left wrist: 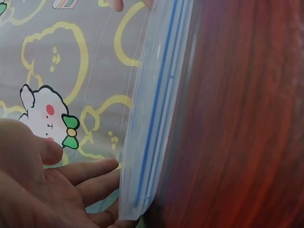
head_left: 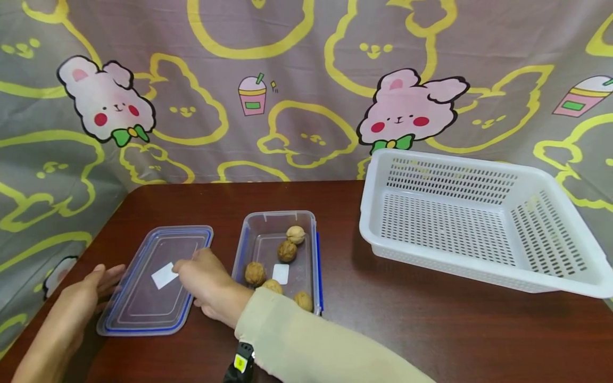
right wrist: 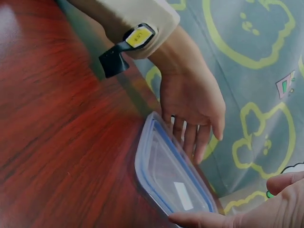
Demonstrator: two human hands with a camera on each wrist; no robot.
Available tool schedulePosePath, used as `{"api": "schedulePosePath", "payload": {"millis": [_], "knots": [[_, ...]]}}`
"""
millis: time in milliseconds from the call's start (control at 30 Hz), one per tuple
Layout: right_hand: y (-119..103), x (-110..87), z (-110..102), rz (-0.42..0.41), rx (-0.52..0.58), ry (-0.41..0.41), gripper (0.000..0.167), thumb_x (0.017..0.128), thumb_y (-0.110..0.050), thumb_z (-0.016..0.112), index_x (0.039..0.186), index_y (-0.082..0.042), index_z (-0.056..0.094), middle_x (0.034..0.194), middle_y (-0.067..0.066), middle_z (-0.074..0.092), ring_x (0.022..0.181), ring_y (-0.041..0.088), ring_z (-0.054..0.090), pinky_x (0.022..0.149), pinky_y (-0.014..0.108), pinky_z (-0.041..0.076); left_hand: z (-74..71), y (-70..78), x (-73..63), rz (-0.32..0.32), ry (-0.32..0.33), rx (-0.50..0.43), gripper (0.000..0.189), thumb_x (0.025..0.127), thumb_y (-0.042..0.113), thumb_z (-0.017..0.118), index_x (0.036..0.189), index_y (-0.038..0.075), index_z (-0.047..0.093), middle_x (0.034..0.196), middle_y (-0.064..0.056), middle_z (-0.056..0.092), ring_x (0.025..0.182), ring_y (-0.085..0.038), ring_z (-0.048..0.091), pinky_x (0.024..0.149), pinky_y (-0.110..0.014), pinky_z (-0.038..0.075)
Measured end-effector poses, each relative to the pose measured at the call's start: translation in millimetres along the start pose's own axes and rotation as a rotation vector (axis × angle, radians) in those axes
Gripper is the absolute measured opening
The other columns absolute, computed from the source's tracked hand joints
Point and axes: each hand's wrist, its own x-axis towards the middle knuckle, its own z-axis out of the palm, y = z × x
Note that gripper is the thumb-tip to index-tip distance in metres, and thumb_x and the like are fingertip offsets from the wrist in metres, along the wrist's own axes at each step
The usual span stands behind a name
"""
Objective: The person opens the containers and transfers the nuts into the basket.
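Note:
A clear rectangular lid (head_left: 172, 314) with a blue seal ring and a white label (head_left: 164, 275) is between the two hands over the table. At its left long edge, my left hand (head_left: 79, 298) has its fingers extended, tips right at the rim; the left wrist view shows the lid (left wrist: 154, 109) edge-on beside those fingers. On the other side, my right hand (head_left: 213, 287) reaches over the right edge. In the right wrist view, one straight finger of the right hand (right wrist: 266, 213) meets the lid's rim, its thumb standing apart.
A clear container (head_left: 279, 213) with blue side clips stands right of the lid, holding several walnuts (head_left: 287, 251) and a white label (head_left: 281, 274). A white perforated basket (head_left: 445, 213) is at the right on the dark wooden table (head_left: 383, 330). A patterned curtain (head_left: 297, 85) hangs behind.

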Motion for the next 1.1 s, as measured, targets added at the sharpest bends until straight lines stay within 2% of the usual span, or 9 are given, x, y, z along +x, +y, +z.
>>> {"api": "schedulePosePath", "payload": {"millis": [100, 167, 333, 367, 467, 567, 633, 800, 1100], "knots": [[-4, -2.2, -5, -0.016, -0.02, -0.01, 0.041, 0.091, -0.009, 0.066, 0.129, -0.003, 0.055, 0.123, 0.01, 0.059, 0.104, 0.026, 0.056, 0.086, 0.064, 0.05, 2.1, 5.6, -4.4, -0.004, 0.029, 0.05, 0.074, 0.112, 0.042, 0.001, 0.162, -0.009, 0.018, 0.161, -0.039, 0.023, 0.126, -0.036, 0.054, 0.071, -0.014, 0.045], [-7, -4.1, -9, -0.03, -0.027, -0.019, 0.041, 0.091, -0.009, 0.066, 0.13, -0.004, 0.056, 0.125, 0.009, 0.06, 0.105, 0.026, 0.058, 0.088, 0.063, 0.052, 4.7, 8.9, -7.7, 0.022, 0.065, 0.07, 0.073, 0.112, 0.042, 0.004, 0.162, -0.009, 0.018, 0.161, -0.041, 0.024, 0.137, -0.056, 0.035, 0.069, -0.011, 0.041], [-14, -10.6, -20, -0.057, -0.019, -0.045, 0.038, 0.093, -0.01, 0.067, 0.13, -0.011, 0.06, 0.131, 0.007, 0.063, 0.118, 0.028, 0.061, 0.096, 0.062, 0.054, 11.5, 17.9, -17.3, 0.093, 0.136, 0.087, 0.071, 0.113, 0.047, 0.013, 0.166, 0.001, 0.019, 0.166, -0.035, 0.022, 0.146, -0.053, 0.029, 0.074, -0.001, 0.034], [-16, -12.1, -22, -0.062, -0.016, -0.05, 0.037, 0.093, -0.01, 0.068, 0.129, -0.012, 0.061, 0.13, 0.007, 0.063, 0.119, 0.028, 0.061, 0.096, 0.061, 0.055, 13.4, 21.0, -19.6, 0.092, 0.148, 0.09, 0.071, 0.113, 0.049, 0.015, 0.167, 0.004, 0.019, 0.167, -0.033, 0.02, 0.147, -0.053, 0.029, 0.085, -0.003, 0.037], [-20, -17.2, -29, -0.091, -0.026, -0.08, 0.035, 0.095, -0.011, 0.068, 0.129, -0.014, 0.063, 0.13, 0.004, 0.063, 0.119, 0.026, 0.062, 0.098, 0.056, 0.056, 20.0, 32.5, -26.2, 0.086, 0.178, 0.092, 0.071, 0.112, 0.053, 0.019, 0.168, 0.011, 0.018, 0.17, -0.029, 0.018, 0.15, -0.054, 0.026, 0.118, -0.03, 0.036], [-25, -21.7, -41, -0.147, -0.072, -0.114, 0.032, 0.096, -0.011, 0.068, 0.128, -0.013, 0.064, 0.121, 0.002, 0.064, 0.106, 0.02, 0.065, 0.092, 0.049, 0.06, 29.7, 46.0, -32.4, 0.084, 0.21, 0.1, 0.071, 0.111, 0.056, 0.027, 0.169, 0.016, 0.02, 0.17, -0.027, 0.022, 0.147, -0.053, 0.031, 0.114, -0.057, 0.034], [-29, -25.0, -50, -0.185, -0.104, -0.14, 0.031, 0.097, -0.012, 0.068, 0.127, -0.013, 0.065, 0.114, 0.0, 0.063, 0.097, 0.016, 0.065, 0.088, 0.045, 0.061, 38.3, 51.4, -36.8, 0.103, 0.235, 0.115, 0.07, 0.11, 0.055, 0.034, 0.168, 0.017, 0.025, 0.168, -0.026, 0.031, 0.141, -0.05, 0.039, 0.102, -0.036, 0.043], [-34, -31.0, -78, -0.257, -0.179, -0.198, 0.031, 0.099, -0.011, 0.067, 0.13, -0.009, 0.065, 0.111, 0.002, 0.062, 0.092, 0.01, 0.066, 0.082, 0.035, 0.063, 61.1, 57.9, -47.7, 0.217, 0.249, 0.112, 0.065, 0.11, 0.05, 0.046, 0.165, 0.018, 0.033, 0.163, -0.022, 0.043, 0.141, -0.038, 0.047, 0.077, -0.003, 0.034], [-38, -27.8, -118, -0.305, -0.307, -0.242, 0.033, 0.098, -0.01, 0.067, 0.131, -0.006, 0.067, 0.124, 0.008, 0.068, 0.1, 0.015, 0.07, 0.086, 0.038, 0.062, 108.9, 81.0, -61.6, 0.362, 0.086, -0.021, 0.065, 0.108, 0.034, 0.058, 0.164, 0.012, 0.032, 0.166, -0.02, 0.039, 0.144, -0.046, 0.047, 0.087, 0.002, 0.036]]}}
